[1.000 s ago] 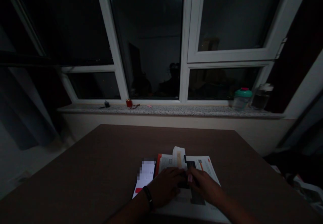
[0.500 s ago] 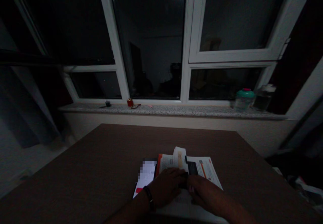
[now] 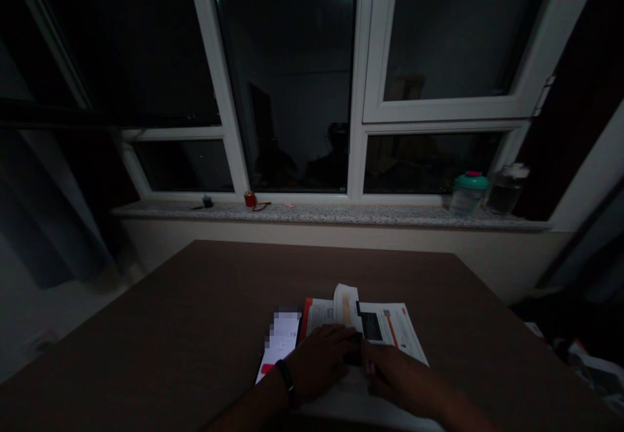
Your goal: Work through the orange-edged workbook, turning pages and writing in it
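A printed booklet or sheets of paper [image 3: 412, 334] with orange and black blocks lie on the brown table. A pale strip of paper [image 3: 345, 297] curls up at the top edge. My left hand [image 3: 322, 359], with a dark band at its wrist, lies across the pages with fingers stretched to the right. Close beside it, my right hand [image 3: 392, 370] is curled closed against the paper. Between the hands is a small dark object [image 3: 353, 354], too dim to name; what the right fingers grip is hidden. A phone [image 3: 281, 341] with a lit screen lies left of the booklet.
The brown table [image 3: 195, 315] reaches toward a speckled stone windowsill [image 3: 316, 212]. On the sill stand a teal-lidded jar [image 3: 468, 193], a clear bottle [image 3: 507, 190] and a small red item [image 3: 250, 199]. Dim clutter is at the far right.
Both hands stay almost in place on the paper. The whole view has shifted very slightly.
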The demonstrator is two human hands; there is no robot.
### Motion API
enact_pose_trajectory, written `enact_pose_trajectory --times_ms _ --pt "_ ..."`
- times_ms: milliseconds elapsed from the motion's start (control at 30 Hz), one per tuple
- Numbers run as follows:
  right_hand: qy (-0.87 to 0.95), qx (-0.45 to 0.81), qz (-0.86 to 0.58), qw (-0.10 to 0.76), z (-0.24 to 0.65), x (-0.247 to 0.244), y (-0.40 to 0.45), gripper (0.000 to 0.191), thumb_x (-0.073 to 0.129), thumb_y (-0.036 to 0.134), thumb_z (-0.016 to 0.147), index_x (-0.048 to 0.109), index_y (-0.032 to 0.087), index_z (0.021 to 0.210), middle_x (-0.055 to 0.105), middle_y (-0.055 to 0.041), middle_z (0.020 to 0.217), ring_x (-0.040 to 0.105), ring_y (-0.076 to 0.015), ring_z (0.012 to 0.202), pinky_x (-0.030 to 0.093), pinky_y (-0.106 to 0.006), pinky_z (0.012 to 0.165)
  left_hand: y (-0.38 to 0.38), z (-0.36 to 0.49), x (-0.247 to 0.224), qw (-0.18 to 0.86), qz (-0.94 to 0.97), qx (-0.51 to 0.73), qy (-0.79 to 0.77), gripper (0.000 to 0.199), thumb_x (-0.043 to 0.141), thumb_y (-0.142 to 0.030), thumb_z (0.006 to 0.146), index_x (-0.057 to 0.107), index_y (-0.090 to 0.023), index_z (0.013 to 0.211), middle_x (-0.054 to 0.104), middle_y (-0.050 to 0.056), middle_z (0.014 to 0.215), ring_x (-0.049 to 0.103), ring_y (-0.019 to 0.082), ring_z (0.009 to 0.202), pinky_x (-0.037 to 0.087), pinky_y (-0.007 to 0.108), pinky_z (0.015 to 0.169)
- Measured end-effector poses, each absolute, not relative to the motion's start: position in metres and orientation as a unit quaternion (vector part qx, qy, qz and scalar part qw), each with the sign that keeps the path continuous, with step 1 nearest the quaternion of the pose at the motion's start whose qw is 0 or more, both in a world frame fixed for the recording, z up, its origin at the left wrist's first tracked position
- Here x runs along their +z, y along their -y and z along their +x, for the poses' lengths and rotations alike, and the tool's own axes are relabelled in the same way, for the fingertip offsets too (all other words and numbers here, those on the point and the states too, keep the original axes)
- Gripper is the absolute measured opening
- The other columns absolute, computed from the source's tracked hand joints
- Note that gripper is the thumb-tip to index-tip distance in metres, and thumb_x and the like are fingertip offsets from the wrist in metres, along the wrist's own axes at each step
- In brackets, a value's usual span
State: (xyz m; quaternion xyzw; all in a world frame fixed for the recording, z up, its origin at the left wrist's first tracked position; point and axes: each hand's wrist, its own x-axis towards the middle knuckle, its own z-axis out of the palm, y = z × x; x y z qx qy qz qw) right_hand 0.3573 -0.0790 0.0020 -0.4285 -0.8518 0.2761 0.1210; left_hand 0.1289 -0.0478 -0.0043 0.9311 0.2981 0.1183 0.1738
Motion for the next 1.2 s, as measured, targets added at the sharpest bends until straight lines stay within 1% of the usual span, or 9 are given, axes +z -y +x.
enact_pose_trajectory --times_ms 167,233,400,567,700,867,967,1067,1200 --pt "0.856 0.271 -0.42 0.132 0.361 -0.006 0.076 0.018 0.05 0.01 0.079 0.049 0.023 0.092 0.064 -0.0024 0.096 0.058 -0.0169 0.085 0.038 -0.023 0.071 0.047 0.129 -0.004 0.176 0.932 0.116 -0.295 0.057 0.058 -0.007 0.085 0.047 -0.032 0.135 0.038 -0.002 0.149 0.034 0.025 0.134 0.027 0.044 0.11" --pt "0.85 0.253 -0.437 0.151 0.362 -0.012 0.067 0.018 0.046 0.01 0.082 0.048 0.023 0.095 0.063 -0.0017 0.092 0.058 -0.0159 0.08 0.037 -0.023 0.068 0.048 0.129 -0.002 0.176 0.933 0.118 -0.29 0.057 0.059 -0.007 0.085 0.046 -0.032 0.136 0.039 -0.001 0.149 0.035 0.025 0.133 0.027 0.043 0.11" --pt "0.847 0.236 -0.445 0.172 0.362 -0.017 0.051 0.016 0.042 0.012 0.088 0.045 0.022 0.099 0.063 -0.0019 0.089 0.059 -0.0155 0.079 0.037 -0.023 0.068 0.049 0.13 0.0 0.155 0.937 0.113 -0.291 0.055 0.055 -0.004 0.086 0.047 -0.032 0.134 0.042 -0.002 0.145 0.037 0.022 0.132 0.028 0.039 0.11" --pt "0.858 0.24 -0.425 0.159 0.365 -0.017 0.061 0.017 0.045 0.01 0.085 0.047 0.022 0.097 0.063 -0.0013 0.09 0.058 -0.0151 0.079 0.037 -0.022 0.068 0.047 0.131 -0.003 0.139 0.943 0.114 -0.278 0.058 0.048 -0.001 0.089 0.044 -0.033 0.137 0.04 -0.003 0.148 0.036 0.018 0.133 0.025 0.035 0.112" --pt "0.874 0.248 -0.39 0.149 0.367 -0.018 0.074 0.018 0.051 0.01 0.081 0.05 0.023 0.094 0.063 -0.0012 0.094 0.057 -0.0162 0.085 0.038 -0.023 0.074 0.044 0.129 -0.007 0.148 0.941 0.118 -0.279 0.055 0.046 -0.002 0.089 0.047 -0.03 0.136 0.039 -0.001 0.149 0.037 0.021 0.133 0.028 0.037 0.111" --pt "0.873 0.246 -0.397 0.142 0.366 -0.018 0.07 0.017 0.049 0.011 0.082 0.051 0.023 0.095 0.062 -0.0022 0.094 0.057 -0.0169 0.087 0.039 -0.024 0.075 0.044 0.128 -0.008 0.162 0.939 0.114 -0.28 0.055 0.048 -0.004 0.087 0.047 -0.03 0.136 0.04 0.0 0.148 0.036 0.023 0.133 0.028 0.041 0.11" --pt "0.861 0.23 -0.423 0.162 0.364 -0.018 0.057 0.016 0.046 0.013 0.086 0.049 0.022 0.098 0.062 -0.0026 0.093 0.057 -0.017 0.085 0.039 -0.024 0.073 0.046 0.128 -0.003 0.168 0.938 0.119 -0.28 0.057 0.054 -0.009 0.085 0.046 -0.032 0.136 0.039 0.0 0.148 0.035 0.024 0.134 0.027 0.042 0.11" --pt "0.854 0.219 -0.434 0.184 0.363 -0.017 0.048 0.014 0.044 0.013 0.087 0.048 0.022 0.098 0.062 -0.0023 0.091 0.057 -0.0166 0.082 0.039 -0.024 0.071 0.049 0.128 0.003 0.177 0.934 0.123 -0.284 0.053 0.058 -0.013 0.084 0.048 -0.031 0.133 0.041 0.001 0.147 0.034 0.026 0.134 0.027 0.042 0.11" --pt "0.851 0.223 -0.438 0.186 0.363 -0.016 0.052 0.018 0.045 0.01 0.083 0.049 0.022 0.096 0.063 -0.0021 0.091 0.059 -0.0163 0.083 0.039 -0.023 0.071 0.05 0.13 0.005 0.18 0.934 0.137 -0.277 0.043 0.063 -0.017 0.085 0.053 -0.03 0.125 0.05 0.001 0.137 0.042 0.024 0.127 0.029 0.038 0.107"
